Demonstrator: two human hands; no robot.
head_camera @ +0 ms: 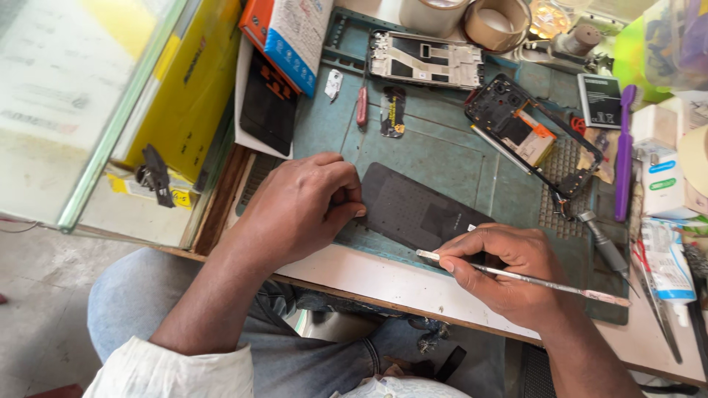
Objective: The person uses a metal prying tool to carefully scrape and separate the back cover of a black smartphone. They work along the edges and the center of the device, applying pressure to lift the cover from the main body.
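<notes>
A dark phone panel (413, 210) lies flat on the teal work mat (435, 158). My left hand (299, 206) presses its fingertips on the panel's left end and holds it down. My right hand (509, 273) grips a thin metal pry tool (531, 281) like a pen; its flat tip touches the panel's near edge. Both hands rest at the front of the mat.
An opened phone frame (426, 60) and a second dismantled phone (527, 129) lie further back on the mat. A red screwdriver (362, 105), a battery (599, 99), a purple tool (625, 151), tape rolls (498, 22) and boxes (291, 37) surround the mat. A glass case (88, 110) stands left.
</notes>
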